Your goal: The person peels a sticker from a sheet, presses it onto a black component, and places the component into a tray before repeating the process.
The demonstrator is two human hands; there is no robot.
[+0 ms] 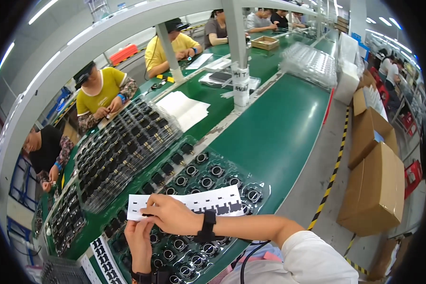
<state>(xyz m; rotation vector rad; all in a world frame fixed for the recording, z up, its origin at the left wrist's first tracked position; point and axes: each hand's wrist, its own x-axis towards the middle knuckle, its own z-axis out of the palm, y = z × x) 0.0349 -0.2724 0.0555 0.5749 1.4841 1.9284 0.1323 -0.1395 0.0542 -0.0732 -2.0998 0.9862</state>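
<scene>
Holds a white strip with black patches (pixel 217 199) over a clear plastic tray (pixel 265 193) on the green worktop (pixel 288 128); cannot tell resting on the parts below from lifted clear. Grasps the strip's lower left edge with the left hand (pixel 138 239), partly tucked below the right. Pinches a small dark piece (pixel 147 215) with bent fingers of the right hand (pixel 168 214), hiding a stretch of the strip; cannot tell stuck from loose, so blurred and covered at the fingertips. Wears a black band (pixel 207 227) on the right wrist and a dark strap (pixel 142 277) on the left, cut off by the lower edge. Can see, in the tray, rows of round black parts (pixel 217 170) with pale rings, several hidden under the strip, hands and forearm. At lower left, can make out only part of a narrow patterned sheet (pixel 106 260), running out of view. Farther up, cannot count the black parts in a stack of clear trays (pixel 128 146) through layered, shiny plastic. Beyond, can see co-workers (pixel 99 94), some partly behind white posts (pixel 235 38), with handled items too small to identify.
</scene>
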